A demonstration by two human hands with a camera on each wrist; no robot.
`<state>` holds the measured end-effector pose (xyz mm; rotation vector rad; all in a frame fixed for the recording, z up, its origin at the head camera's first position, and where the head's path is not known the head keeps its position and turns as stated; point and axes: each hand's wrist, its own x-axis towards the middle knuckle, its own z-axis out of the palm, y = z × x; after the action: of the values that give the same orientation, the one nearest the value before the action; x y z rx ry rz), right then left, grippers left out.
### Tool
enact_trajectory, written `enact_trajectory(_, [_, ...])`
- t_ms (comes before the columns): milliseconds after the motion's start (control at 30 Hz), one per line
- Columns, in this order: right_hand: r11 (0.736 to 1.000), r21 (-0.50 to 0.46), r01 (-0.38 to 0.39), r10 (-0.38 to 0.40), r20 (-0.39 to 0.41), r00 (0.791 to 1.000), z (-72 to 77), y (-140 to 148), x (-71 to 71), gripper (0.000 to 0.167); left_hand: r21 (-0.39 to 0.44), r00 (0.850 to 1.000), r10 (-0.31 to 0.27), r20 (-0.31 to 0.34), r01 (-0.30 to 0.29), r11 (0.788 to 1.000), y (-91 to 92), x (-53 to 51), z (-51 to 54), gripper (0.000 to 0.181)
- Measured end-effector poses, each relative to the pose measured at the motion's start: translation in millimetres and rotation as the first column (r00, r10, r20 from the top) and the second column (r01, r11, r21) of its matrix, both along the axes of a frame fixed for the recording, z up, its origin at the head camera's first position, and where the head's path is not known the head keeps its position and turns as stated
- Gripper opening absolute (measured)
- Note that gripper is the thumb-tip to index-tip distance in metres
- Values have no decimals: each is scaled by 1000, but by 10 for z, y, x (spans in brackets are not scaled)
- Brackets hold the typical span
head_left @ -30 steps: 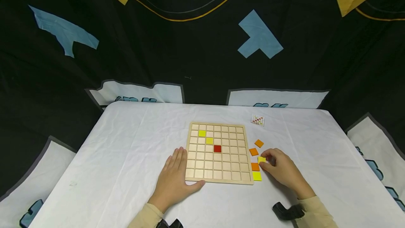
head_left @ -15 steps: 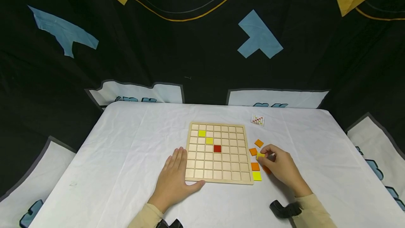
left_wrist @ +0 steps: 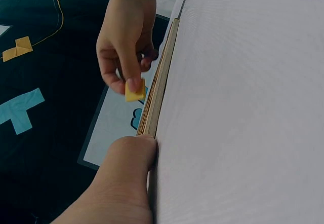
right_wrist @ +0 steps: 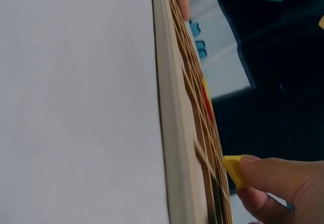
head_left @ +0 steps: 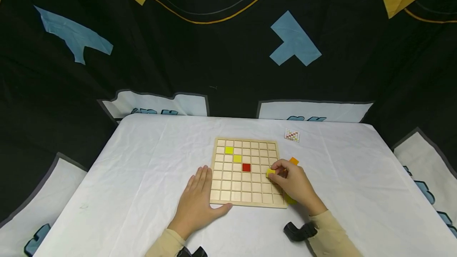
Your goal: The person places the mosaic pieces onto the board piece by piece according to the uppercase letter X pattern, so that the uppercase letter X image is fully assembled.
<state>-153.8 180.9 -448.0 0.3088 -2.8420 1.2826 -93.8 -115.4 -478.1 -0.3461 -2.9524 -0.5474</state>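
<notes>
A wooden grid board lies flat on the white-covered table. Two yellow tiles, one of them this yellow tile, and a red tile sit in its squares along a diagonal. My right hand pinches another yellow tile between thumb and fingers above the board's right side; the right wrist view shows this tile raised off the grid. With fingers straight, my left hand rests along the board's left edge, its thumb at the near edge.
Right of the board lie loose tiles, partly hidden by my right hand: an orange tile and a yellow tile show. A small card with a coloured grid pattern lies beyond the board's far right corner. A dark curtain hangs behind the table.
My right hand has lifted the yellow tile from among the loose tiles and carried it left over the board. My left hand has stayed in place.
</notes>
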Motion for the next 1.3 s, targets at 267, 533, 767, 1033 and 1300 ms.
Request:
enact_trajectory(267, [1000,-9,-28,27,-27,999,-24,-263,-20,16,9,1000,1,11,-1,1000,11,-1,20,117])
enact_trajectory(533, [1000,4,-24,24,-30,999,-42,-361,-32,14,11,1000,6,21,-7,1000,9,-4,19,117])
enact_trajectory(767, [998,64,-27,30,-51,998,-60,-367,-23,14,4,1000,7,22,-7,1000,3,0,13,118])
enact_trajectory(1033, [994,100,-40,44,-35,998,-67,-360,-19,11,5,1000,7,25,-7,1000,-2,1,-1,118])
enact_trajectory(1300, [989,138,-47,52,-35,998,-23,-358,32,13,-7,1000,7,7,-7,1000,-2,-3,-17,118])
